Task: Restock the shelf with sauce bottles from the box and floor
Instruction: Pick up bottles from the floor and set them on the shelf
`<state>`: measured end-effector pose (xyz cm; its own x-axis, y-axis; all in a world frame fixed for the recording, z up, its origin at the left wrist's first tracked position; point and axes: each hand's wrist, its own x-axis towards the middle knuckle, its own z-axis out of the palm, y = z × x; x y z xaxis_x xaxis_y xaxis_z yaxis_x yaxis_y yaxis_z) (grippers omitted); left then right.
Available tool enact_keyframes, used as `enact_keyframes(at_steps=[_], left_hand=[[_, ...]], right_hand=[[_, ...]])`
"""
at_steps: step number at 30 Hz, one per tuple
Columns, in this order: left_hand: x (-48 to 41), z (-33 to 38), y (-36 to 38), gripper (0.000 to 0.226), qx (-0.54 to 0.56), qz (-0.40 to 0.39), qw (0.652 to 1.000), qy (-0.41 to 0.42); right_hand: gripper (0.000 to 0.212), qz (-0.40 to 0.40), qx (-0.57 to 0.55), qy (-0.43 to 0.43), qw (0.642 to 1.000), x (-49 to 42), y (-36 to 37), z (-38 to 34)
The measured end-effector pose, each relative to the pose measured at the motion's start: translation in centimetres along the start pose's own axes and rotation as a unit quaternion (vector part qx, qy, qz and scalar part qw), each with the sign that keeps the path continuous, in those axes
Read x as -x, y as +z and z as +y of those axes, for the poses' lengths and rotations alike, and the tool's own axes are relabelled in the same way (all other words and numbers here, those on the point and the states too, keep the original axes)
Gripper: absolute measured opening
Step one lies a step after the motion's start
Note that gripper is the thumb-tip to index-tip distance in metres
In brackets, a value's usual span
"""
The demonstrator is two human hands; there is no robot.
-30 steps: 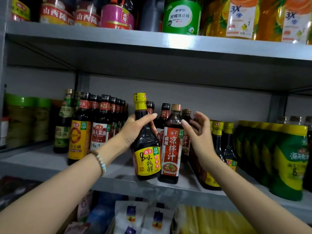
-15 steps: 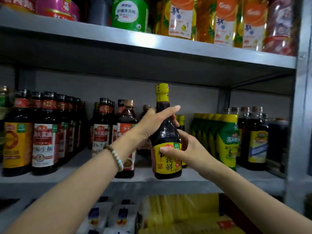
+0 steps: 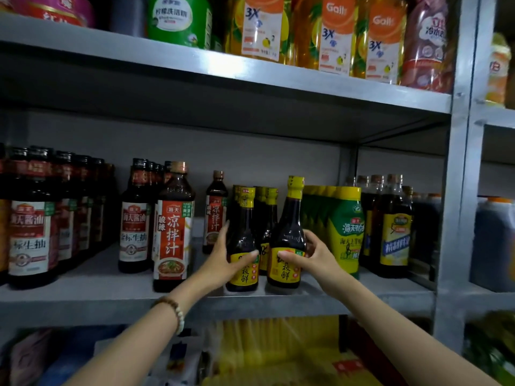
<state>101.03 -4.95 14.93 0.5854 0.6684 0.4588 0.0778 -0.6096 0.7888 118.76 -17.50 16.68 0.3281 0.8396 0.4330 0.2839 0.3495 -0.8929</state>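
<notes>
Now left hand (image 3: 223, 261) grips 1 yellow-label bottle (image 3: 243, 270), right hand (image 3: 312, 256) grips neighbour (image 3: 287, 238); green pouches (image 3: 345, 232) crowd right, red-label bottle (image 3: 172, 227) left.

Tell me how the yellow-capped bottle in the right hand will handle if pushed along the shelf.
Tall with a narrow neck, the yellow-capped bottle could tip if pushed high. It looks full of dark liquid, so probably heavy for its size. Its glossy shoulder may be slippery; the right hand grips near the label.
</notes>
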Motion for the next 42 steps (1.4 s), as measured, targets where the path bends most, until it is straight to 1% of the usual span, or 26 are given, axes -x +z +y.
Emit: enact_keyframes(at_steps=[3,7,13,15,18,21,23,26,27,30,33,38,42], left_hand=[[-0.1,-0.4,-0.1,0.103,-0.030,-0.014,0.999,0.006],[0.2,-0.9,-0.2,0.094,-0.021,-0.028,0.999,0.010],[0.1,-1.3,-0.3,0.102,-0.005,-0.040,0.999,0.015],[0.0,-1.2,-0.3,0.100,0.003,-0.043,0.999,0.017],[-0.2,-1.2,-0.2,0.098,0.016,-0.046,0.999,0.015],[-0.2,-1.2,-0.1,0.097,0.022,-0.052,0.998,0.014],[-0.1,-1.3,-0.1,0.097,0.028,-0.057,0.998,0.011],[-0.3,-1.3,-0.1,0.097,0.038,-0.059,0.998,0.006],[-0.3,-1.3,-0.1,0.096,0.039,-0.059,0.998,0.005],[-0.3,-1.4,0.0,0.095,0.038,-0.061,0.997,0.009],[-0.4,-1.5,0.0,0.093,0.038,-0.062,0.997,0.011],[-0.4,-1.6,-0.1,0.095,0.039,-0.063,0.997,0.011],[-0.5,-1.6,0.0,0.095,0.044,-0.067,0.997,0.008]], right_hand=[[0.058,-0.027,0.015,0.018,0.999,-0.5,0.0,1.3],[0.054,-0.049,0.030,0.022,0.998,-1.1,0.0,2.3],[0.052,-0.077,0.039,0.026,0.996,-1.1,-0.3,2.4],[0.063,-0.087,0.077,0.003,0.993,-1.0,-0.6,2.3],[0.087,-0.097,0.155,-0.036,0.982,-1.1,-1.3,2.7],[0.097,-0.082,0.258,-0.078,0.960,-1.2,-1.7,3.1],[0.101,-0.075,0.293,-0.094,0.948,-1.5,-1.8,3.4],[0.108,-0.075,0.280,-0.070,0.954,-2.1,-1.9,3.8],[0.107,-0.080,0.269,-0.057,0.958,-2.2,-1.9,3.9],[0.092,-0.104,0.228,-0.042,0.967,-2.4,-1.7,3.8],[0.088,-0.118,0.205,-0.041,0.971,-2.6,-1.5,3.7],[0.095,-0.124,0.183,-0.030,0.975,-3.1,-1.2,4.1],[0.095,-0.130,0.174,-0.025,0.976,-3.2,-1.2,4.3]])
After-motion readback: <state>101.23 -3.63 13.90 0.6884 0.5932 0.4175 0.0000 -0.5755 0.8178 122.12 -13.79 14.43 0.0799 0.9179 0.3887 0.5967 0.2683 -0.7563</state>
